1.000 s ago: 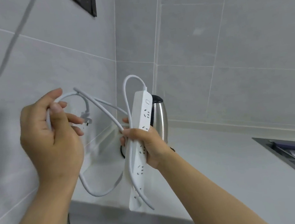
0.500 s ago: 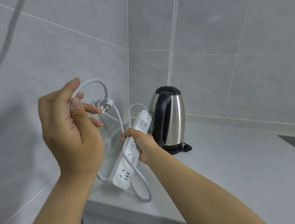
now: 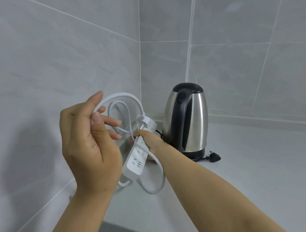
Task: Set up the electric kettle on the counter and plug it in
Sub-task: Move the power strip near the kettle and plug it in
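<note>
A steel electric kettle [image 3: 195, 119] with a black handle and lid stands upright on its base in the counter's corner. Its black plug [image 3: 214, 158] lies loose on the counter to its right. My right hand [image 3: 147, 139] grips a white power strip [image 3: 136, 159] low over the counter, left of the kettle. My left hand [image 3: 90, 143] holds the strip's white cord [image 3: 121, 97] in a loop, and the cord's white plug [image 3: 142, 123] hangs just above the strip. More cord loops onto the counter below the strip.
Grey tiled walls meet in a corner behind the kettle. The pale counter [image 3: 255, 171] stretches to the right, and its front edge runs across the lower middle. A dark corner of something shows at the far right edge.
The power strip has come down from upright in the air to low over the counter beside the kettle. My left hand has followed with the cord, and the view has tilted down.
</note>
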A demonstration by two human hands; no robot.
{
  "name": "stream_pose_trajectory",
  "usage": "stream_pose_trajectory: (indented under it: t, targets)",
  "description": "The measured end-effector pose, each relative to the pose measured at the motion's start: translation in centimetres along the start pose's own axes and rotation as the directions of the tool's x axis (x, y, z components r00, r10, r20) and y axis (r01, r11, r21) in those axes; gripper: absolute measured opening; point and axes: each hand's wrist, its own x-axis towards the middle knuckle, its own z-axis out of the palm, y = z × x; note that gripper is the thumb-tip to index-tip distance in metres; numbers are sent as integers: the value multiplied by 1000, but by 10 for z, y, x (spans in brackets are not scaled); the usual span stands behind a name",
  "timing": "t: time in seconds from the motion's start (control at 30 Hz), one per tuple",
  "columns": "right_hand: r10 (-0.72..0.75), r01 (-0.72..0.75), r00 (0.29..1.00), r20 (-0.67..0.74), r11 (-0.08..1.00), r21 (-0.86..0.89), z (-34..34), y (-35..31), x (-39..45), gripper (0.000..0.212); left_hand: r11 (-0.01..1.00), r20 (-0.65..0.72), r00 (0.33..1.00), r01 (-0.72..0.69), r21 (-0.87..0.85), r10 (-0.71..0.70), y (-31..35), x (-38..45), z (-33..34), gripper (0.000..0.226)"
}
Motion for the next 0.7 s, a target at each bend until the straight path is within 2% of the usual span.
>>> stream_pose_trajectory:
  t: [0.1,0.27,0.5,0.6,0.7]
  targets:
    - [15,-15,1000,-2,1000,15,-8,2,11,45,1000,8,1000,6,7,-6,-4,-3,5,30]
    - [20,-21,999,-37,1000,-12,-35,-8,14,20,999,4,999,54,-3,-54,-10,-8,15,30]
    - [-28,22,990,-141,999,-46,-86,-27,2,20,992,-9,993,118,-40,-118,-2,-13,29,30]
    - [-28,16,990,-139,996,-87,-105,-37,-10,17,987,-12,989,148,-65,-149,3,-14,34,29]
    - [-37,32,991,-125,998,-45,-108,-43,-20,20,979,-1,984,177,-103,-178,11,-17,37,25]
